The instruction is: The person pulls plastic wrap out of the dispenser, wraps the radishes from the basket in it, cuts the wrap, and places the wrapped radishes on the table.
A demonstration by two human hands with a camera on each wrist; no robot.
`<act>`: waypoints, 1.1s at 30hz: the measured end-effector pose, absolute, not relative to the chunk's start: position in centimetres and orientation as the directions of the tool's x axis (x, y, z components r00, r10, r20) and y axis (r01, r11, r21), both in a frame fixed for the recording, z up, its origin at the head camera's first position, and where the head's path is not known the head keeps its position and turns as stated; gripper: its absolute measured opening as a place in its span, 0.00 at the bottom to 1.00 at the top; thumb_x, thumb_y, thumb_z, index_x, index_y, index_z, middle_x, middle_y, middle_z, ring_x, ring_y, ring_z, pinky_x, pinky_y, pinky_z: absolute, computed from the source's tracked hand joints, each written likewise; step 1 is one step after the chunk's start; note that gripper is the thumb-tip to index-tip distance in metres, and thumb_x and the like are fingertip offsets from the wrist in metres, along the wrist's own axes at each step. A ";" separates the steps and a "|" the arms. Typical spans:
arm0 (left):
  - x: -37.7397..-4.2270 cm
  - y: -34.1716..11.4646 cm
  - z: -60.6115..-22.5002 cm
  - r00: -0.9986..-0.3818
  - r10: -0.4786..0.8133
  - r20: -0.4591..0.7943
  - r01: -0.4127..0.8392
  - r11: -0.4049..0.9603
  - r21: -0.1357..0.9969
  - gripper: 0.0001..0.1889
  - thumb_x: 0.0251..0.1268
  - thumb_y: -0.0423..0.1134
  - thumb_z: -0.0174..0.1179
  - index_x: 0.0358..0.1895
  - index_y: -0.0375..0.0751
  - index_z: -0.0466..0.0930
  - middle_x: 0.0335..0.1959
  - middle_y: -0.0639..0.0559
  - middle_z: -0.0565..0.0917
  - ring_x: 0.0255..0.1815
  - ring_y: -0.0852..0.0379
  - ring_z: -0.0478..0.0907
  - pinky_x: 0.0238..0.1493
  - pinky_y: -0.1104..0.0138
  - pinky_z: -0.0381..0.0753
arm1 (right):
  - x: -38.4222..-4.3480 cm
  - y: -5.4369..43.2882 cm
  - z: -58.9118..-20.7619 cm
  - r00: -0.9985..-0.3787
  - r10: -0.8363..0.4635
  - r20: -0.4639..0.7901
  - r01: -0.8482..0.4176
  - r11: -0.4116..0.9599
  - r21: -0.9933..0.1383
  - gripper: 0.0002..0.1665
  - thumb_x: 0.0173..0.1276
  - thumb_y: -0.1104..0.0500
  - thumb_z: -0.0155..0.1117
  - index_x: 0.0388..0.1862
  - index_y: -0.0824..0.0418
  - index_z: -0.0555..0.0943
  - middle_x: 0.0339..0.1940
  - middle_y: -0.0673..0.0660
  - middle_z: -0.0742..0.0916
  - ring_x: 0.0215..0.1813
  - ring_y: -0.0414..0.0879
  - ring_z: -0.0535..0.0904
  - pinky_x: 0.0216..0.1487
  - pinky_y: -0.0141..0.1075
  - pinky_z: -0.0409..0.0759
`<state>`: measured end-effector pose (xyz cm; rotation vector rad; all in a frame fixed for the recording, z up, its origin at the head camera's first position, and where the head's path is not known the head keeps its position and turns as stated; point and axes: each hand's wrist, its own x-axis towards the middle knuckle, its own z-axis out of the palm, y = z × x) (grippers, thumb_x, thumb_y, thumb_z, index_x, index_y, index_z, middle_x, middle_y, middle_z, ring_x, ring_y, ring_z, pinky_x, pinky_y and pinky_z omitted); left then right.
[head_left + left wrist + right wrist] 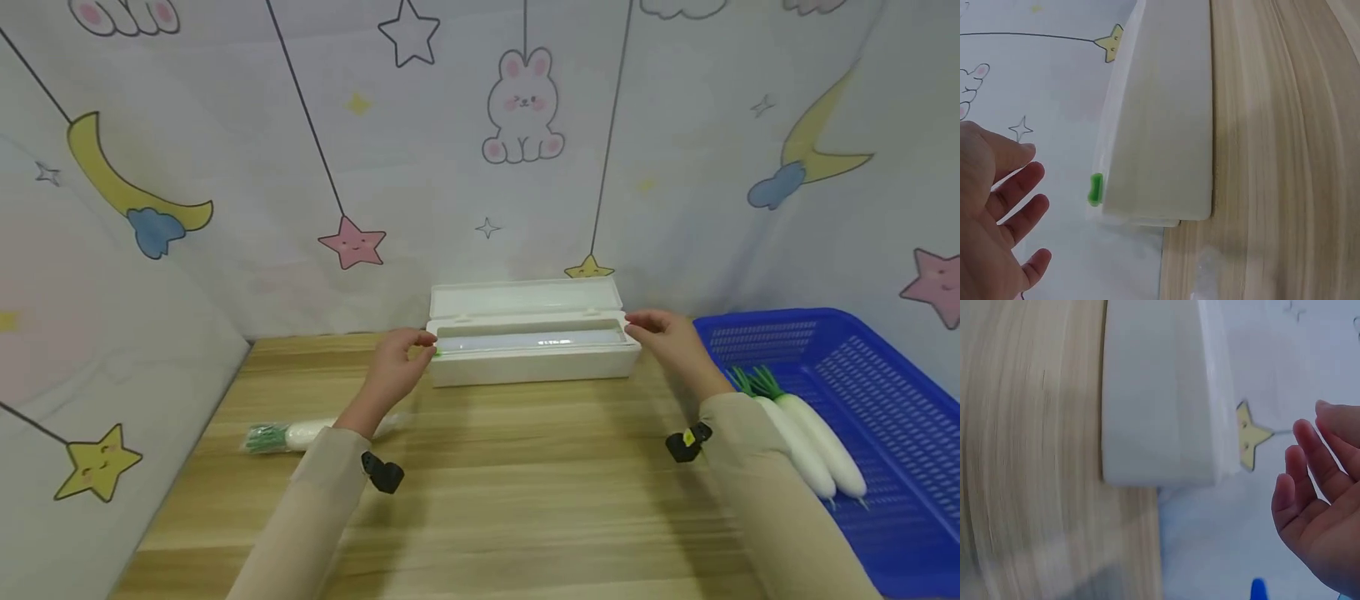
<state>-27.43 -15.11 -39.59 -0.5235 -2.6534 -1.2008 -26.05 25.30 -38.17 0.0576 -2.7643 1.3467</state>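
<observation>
L hand [397,364] & R hand [671,340] flank white box [536,367]

Far centre of table [555,500], lid [525,297] up! Wrist cams: fingers bent, tips apart, both hands; only head cam shows shiny strip [510,341] inside; L wrist cam has clearest look at green tab [1095,189] nr box's left end

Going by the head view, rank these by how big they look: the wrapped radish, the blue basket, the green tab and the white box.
1. Blue basket
2. White box
3. Wrapped radish, partly hidden by the left arm
4. Green tab
</observation>
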 end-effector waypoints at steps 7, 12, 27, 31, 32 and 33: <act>-29.4 -14.9 -40.4 -0.925 0.291 0.244 0.376 0.789 0.486 0.11 0.66 0.38 0.60 0.48 0.39 0.84 0.51 0.44 0.83 0.59 0.40 0.72 0.57 0.38 0.62 | -27.8 26.7 -40.4 -0.993 -0.072 0.096 -0.119 0.678 -0.725 0.22 0.73 0.57 0.57 0.58 0.73 0.77 0.54 0.71 0.81 0.52 0.61 0.77 0.48 0.42 0.76; -30.3 -14.4 -41.3 -0.940 0.302 0.160 0.342 0.845 0.410 0.13 0.67 0.43 0.60 0.51 0.46 0.83 0.57 0.48 0.80 0.65 0.42 0.66 0.64 0.34 0.49 | -28.1 27.0 -41.4 -0.985 -0.121 0.123 -0.173 0.691 -0.702 0.21 0.71 0.58 0.59 0.56 0.73 0.78 0.54 0.72 0.81 0.51 0.61 0.77 0.47 0.41 0.76; -31.0 -13.6 -41.3 -0.941 0.313 0.126 0.336 0.840 0.427 0.09 0.69 0.42 0.57 0.42 0.45 0.87 0.41 0.51 0.84 0.60 0.43 0.68 0.65 0.31 0.40 | -29.8 26.6 -42.3 -0.943 -0.248 0.220 -0.331 0.741 -0.584 0.10 0.68 0.63 0.63 0.36 0.71 0.84 0.41 0.65 0.83 0.42 0.55 0.77 0.41 0.41 0.74; -31.2 -13.3 -41.3 -0.949 0.291 0.123 0.316 0.853 0.416 0.10 0.69 0.43 0.57 0.41 0.45 0.87 0.41 0.51 0.84 0.58 0.44 0.70 0.64 0.32 0.44 | -30.1 26.6 -42.5 -0.937 -0.250 0.246 -0.347 0.757 -0.554 0.08 0.68 0.64 0.62 0.30 0.68 0.82 0.35 0.61 0.82 0.34 0.48 0.72 0.36 0.38 0.70; -31.3 -13.2 -41.4 -0.950 0.288 0.121 0.312 0.855 0.415 0.10 0.70 0.43 0.57 0.41 0.45 0.87 0.41 0.51 0.84 0.57 0.44 0.70 0.64 0.32 0.44 | -30.2 26.5 -42.6 -0.936 -0.253 0.247 -0.350 0.760 -0.548 0.08 0.68 0.64 0.62 0.29 0.67 0.82 0.33 0.60 0.81 0.33 0.47 0.71 0.34 0.38 0.69; -31.3 -13.2 -41.4 -0.951 0.285 0.119 0.308 0.858 0.410 0.10 0.70 0.43 0.56 0.41 0.45 0.87 0.41 0.51 0.84 0.56 0.45 0.70 0.64 0.32 0.45 | -30.3 26.5 -42.6 -0.937 -0.252 0.243 -0.346 0.764 -0.545 0.08 0.68 0.64 0.62 0.29 0.67 0.81 0.32 0.58 0.79 0.32 0.46 0.69 0.33 0.37 0.68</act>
